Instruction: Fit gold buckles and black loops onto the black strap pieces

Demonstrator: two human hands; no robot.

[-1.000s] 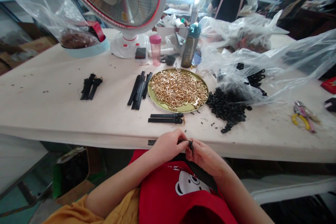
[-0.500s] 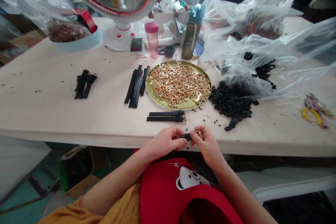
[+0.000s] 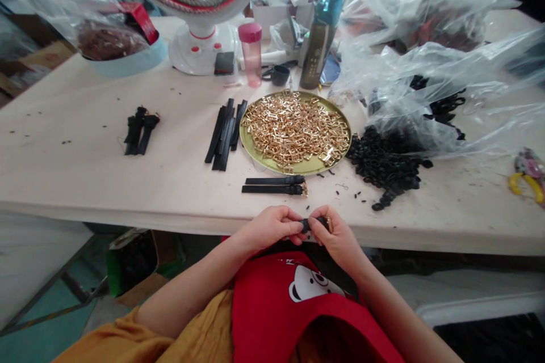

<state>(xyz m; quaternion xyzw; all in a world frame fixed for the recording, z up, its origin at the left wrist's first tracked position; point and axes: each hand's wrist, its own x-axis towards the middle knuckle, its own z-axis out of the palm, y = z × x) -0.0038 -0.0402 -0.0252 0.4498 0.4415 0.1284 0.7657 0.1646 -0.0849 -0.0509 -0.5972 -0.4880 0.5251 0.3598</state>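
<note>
Between my hands, at the table's front edge, is a short black strap (image 3: 314, 223) with a gold buckle (image 3: 328, 223) at its right end. My left hand (image 3: 279, 226) pinches the strap's left part, and the fingers hide much of it. My right hand (image 3: 336, 232) is closed on the buckle end, thumb on top. Just beyond my hands lie two finished-looking black straps (image 3: 272, 188) with gold buckles, side by side. Past them stands a round gold tray (image 3: 293, 169) heaped with small gold buckles (image 3: 296, 130). Loose black straps (image 3: 223, 133) lie left of the tray.
A pile of black loops (image 3: 385, 161) spills from a clear plastic bag (image 3: 409, 119) on the right. Pliers (image 3: 527, 178) lie farther right. Bundled straps (image 3: 140, 131) are on the left. A fan (image 3: 198, 48), a pink bottle (image 3: 252, 57) and a dark bottle (image 3: 319, 45) stand behind.
The view has shifted slightly, so the table things appear farther right and a little higher. My hands stay together on the strap, with the fingers slightly moved; the buckle is more covered.
</note>
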